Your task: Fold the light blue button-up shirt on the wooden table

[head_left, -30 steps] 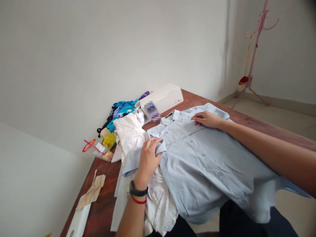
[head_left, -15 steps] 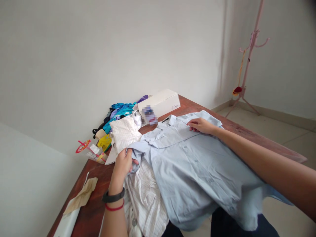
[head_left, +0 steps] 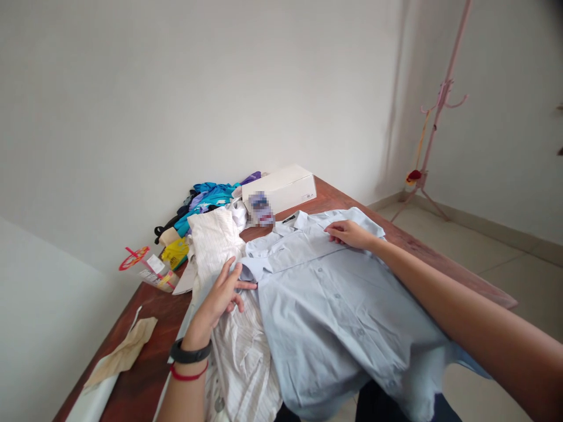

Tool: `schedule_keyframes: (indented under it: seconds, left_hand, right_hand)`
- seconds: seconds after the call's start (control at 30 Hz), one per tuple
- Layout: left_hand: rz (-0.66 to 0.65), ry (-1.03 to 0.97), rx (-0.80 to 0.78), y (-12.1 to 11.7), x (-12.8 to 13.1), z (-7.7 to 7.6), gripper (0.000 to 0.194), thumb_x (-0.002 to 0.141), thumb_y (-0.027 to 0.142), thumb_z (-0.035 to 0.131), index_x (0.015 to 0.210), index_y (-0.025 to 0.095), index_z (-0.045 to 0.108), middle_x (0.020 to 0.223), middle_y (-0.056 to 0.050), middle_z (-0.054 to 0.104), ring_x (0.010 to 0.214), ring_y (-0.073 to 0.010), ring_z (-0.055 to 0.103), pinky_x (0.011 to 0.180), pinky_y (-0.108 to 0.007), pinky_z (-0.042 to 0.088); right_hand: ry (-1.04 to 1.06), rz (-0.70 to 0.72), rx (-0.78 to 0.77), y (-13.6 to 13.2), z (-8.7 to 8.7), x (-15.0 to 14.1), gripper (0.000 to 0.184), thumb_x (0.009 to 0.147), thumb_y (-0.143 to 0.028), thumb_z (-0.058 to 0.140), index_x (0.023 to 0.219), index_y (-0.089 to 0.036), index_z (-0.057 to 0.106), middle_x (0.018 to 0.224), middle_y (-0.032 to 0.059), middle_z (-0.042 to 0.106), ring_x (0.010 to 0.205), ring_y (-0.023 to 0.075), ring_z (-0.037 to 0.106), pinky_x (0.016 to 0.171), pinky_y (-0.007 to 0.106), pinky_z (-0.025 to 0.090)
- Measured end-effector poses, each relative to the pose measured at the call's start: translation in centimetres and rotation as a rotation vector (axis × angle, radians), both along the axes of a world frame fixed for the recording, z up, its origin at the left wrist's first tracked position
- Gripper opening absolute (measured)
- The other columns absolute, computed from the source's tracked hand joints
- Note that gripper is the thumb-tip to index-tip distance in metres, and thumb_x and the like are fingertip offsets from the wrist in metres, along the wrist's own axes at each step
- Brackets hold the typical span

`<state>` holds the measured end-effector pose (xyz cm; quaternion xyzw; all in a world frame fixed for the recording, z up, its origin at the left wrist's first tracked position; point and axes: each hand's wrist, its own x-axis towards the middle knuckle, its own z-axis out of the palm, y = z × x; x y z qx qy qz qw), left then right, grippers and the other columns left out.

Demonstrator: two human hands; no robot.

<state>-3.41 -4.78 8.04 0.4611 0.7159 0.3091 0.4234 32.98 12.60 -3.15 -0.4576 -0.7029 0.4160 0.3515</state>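
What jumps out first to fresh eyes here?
The light blue shirt, spread across the wooden table with the left hand at its sleeve and the right hand near its collar. Then the bright turquoise clothes heaped by the wall, left of the white box.

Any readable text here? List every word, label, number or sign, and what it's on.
None legible for certain.
Clear cup: printing, too blurred.
White box: small end print, too small.
Black collar label on the light blue shirt: too small.
Purple item: faint lettering, too small.
Yellow packet: dark marks, unreadable.
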Motion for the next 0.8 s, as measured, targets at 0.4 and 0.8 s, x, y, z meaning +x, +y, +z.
schedule_keyframes:
  seconds: [0.4,0.8]
  left_hand:
    - [-0.049,0.543,0.701,0.3,0.9,-2.3,0.045,0.096,0.042,0.053,0.133,0.02,0.066,0.133,-0.011,0.068,0.126,-0.0309,0.06,0.111,-0.046,0.045]
    - [0.311,0.157,1.182,0.8,0.9,-2.7,0.068,0.106,0.052,0.041,0.163,0.023,0.016,0.163,-0.016,0.032,0.15,-0.0269,0.035,0.124,-0.044,0.031]
  right_hand:
    - [-0.09,0.021,0.018,0.1,-0.3,0.2,0.038,0.089,-0.058,0.058,0.092,-0.022,0.071,0.085,0.0059,0.076,0.07,0.0196,0.066,0.065,0.03,0.053]
    - [-0.09,0.002,0.003,-0.5,-0.1,-0.1,0.036,0.088,-0.058,0.056,0.096,-0.025,0.069,0.083,0.0065,0.073,0.073,0.0223,0.065,0.062,0.032,0.053]
